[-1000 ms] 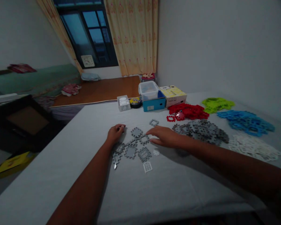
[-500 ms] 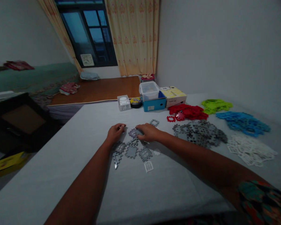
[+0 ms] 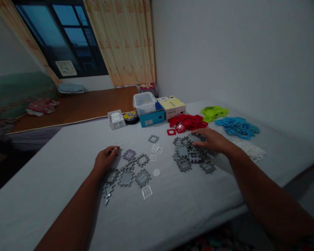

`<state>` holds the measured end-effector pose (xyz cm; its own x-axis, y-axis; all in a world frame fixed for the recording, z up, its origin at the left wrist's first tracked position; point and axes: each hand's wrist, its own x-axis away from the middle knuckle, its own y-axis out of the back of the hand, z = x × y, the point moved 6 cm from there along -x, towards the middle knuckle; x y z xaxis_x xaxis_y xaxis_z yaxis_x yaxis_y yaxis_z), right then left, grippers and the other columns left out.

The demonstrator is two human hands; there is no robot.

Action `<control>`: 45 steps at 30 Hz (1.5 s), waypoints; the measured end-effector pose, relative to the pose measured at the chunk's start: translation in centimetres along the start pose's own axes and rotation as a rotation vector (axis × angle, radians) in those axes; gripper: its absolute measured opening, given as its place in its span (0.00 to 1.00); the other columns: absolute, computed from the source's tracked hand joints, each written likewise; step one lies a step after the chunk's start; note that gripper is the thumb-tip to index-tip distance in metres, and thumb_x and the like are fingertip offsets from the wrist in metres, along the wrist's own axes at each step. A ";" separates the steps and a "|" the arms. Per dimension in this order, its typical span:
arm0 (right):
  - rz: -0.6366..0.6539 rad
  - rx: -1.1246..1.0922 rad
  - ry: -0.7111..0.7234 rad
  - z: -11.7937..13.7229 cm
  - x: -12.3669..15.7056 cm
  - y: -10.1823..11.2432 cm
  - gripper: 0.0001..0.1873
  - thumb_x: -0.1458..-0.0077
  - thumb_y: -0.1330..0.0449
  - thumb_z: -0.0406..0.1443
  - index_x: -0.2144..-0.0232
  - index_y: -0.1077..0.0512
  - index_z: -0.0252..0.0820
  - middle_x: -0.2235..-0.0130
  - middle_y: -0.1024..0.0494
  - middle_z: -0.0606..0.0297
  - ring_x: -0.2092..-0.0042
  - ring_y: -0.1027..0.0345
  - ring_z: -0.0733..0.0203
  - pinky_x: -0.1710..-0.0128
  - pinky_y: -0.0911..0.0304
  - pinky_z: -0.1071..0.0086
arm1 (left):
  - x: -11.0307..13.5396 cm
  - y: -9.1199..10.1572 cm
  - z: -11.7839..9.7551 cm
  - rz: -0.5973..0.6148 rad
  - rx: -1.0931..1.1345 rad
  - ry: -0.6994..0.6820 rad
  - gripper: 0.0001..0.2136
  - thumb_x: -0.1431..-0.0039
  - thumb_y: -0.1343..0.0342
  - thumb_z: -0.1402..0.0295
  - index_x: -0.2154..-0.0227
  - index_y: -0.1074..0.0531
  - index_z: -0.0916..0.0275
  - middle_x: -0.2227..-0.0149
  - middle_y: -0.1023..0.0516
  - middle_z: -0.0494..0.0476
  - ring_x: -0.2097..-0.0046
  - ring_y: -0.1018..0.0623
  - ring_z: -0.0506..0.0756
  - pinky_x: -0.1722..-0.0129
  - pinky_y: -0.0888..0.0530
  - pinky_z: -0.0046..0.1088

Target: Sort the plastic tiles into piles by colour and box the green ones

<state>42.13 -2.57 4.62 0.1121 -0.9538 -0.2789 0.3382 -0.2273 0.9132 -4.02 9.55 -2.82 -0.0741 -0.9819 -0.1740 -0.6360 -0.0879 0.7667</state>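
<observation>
My right hand (image 3: 210, 140) is over a pile of dark grey interlocking plastic tiles (image 3: 184, 162), thumb and fingers apart around the pile's far edge. On the left, my left hand (image 3: 106, 159) rests on the cloth with its fingers curled closed; what they hold, if anything, is hidden. Beside it lies a loose group of grey tiles: a solid square tile (image 3: 126, 178), a square frame tile (image 3: 142, 160) and a purplish-grey tile (image 3: 129, 154). Small white window pieces (image 3: 147, 192) and a white toothed disc (image 3: 156, 172) lie to the right of that group.
Red pieces (image 3: 189, 122), lime green pieces (image 3: 214, 113), blue pieces (image 3: 238, 127) and white pieces (image 3: 251, 150) lie in heaps along the wall side. At the back stand a blue box (image 3: 152, 118) with a clear tub (image 3: 144, 101), a yellow box (image 3: 172, 106) and a round black tin (image 3: 131, 118).
My right hand has moved right, from the loose grey tiles to the grey pile. A square frame tile now shows where it was. The view has turned right; my left hand stays beside the loose tiles.
</observation>
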 end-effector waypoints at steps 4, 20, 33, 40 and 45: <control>-0.082 -0.098 0.014 -0.8 0.7 1.6 0.21 0.48 0.40 0.47 0.53 0.26 0.47 0.51 0.23 0.59 0.51 0.30 0.49 0.50 0.36 0.56 | 0.1 0.3 -0.2 0.005 -0.021 0.019 0.25 0.47 0.54 0.49 0.58 0.23 0.62 0.70 0.18 0.56 0.64 0.21 0.59 0.66 0.29 0.30; 0.141 0.276 -0.473 -10.1 2.3 -1.6 0.29 0.47 0.49 0.27 0.42 0.35 0.40 0.51 0.23 0.50 0.52 0.28 0.51 0.54 0.37 0.64 | -0.5 0.1 0.9 0.019 -0.004 0.010 0.24 0.47 0.52 0.49 0.58 0.23 0.60 0.66 0.17 0.56 0.61 0.20 0.60 0.63 0.26 0.29; -0.222 0.256 -0.247 -5.4 0.9 0.9 0.24 0.47 0.50 0.28 0.48 0.29 0.39 0.50 0.25 0.52 0.49 0.33 0.48 0.49 0.38 0.56 | -0.2 -0.1 0.5 -0.001 -0.070 -0.004 0.23 0.45 0.55 0.51 0.58 0.23 0.61 0.65 0.18 0.56 0.60 0.21 0.59 0.62 0.28 0.30; 0.108 -0.028 0.313 9.9 -3.5 -4.4 0.19 0.43 0.48 0.31 0.50 0.28 0.41 0.49 0.25 0.57 0.49 0.32 0.56 0.49 0.38 0.62 | 0.1 -0.4 0.2 -0.011 0.007 -0.042 0.24 0.44 0.55 0.52 0.59 0.23 0.63 0.67 0.18 0.58 0.64 0.22 0.58 0.65 0.29 0.30; 0.319 0.093 0.328 13.8 -5.8 -10.7 0.18 0.44 0.48 0.28 0.52 0.27 0.37 0.51 0.24 0.54 0.51 0.32 0.53 0.51 0.39 0.64 | 0.5 -0.1 -0.5 -0.004 0.072 -0.064 0.23 0.45 0.54 0.53 0.60 0.23 0.65 0.69 0.19 0.58 0.65 0.22 0.58 0.65 0.29 0.30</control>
<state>24.98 2.71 0.51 0.4914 -0.8697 -0.0457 0.1551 0.0358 0.9872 -3.60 9.00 -2.68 -0.1189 -0.9687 -0.2178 -0.6901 -0.0771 0.7196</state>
